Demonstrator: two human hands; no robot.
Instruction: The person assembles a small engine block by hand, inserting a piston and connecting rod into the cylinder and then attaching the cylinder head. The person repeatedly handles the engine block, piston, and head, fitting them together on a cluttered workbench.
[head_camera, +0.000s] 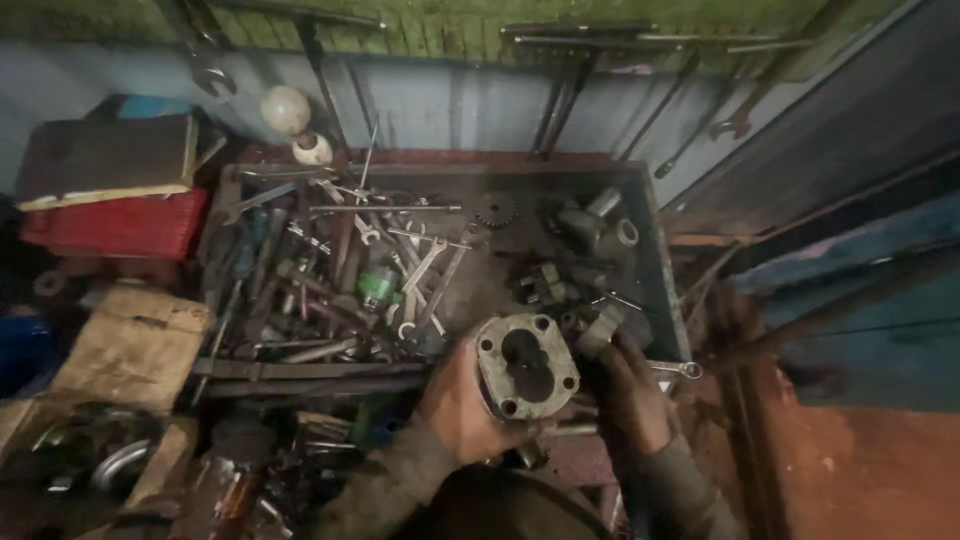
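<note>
The left hand (462, 405) holds a metal housing (526, 366) at the near edge of the tray (655, 235), with the right hand (630, 395) just to its right. Wrenches (400, 275) lie in the tray's left half, a gear (494, 210) behind them. A box (120, 225) sits left of the tray.

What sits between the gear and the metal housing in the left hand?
In the head view, dark tray floor and a few wrench ends lie between the gear and the metal housing in the left hand.
</note>
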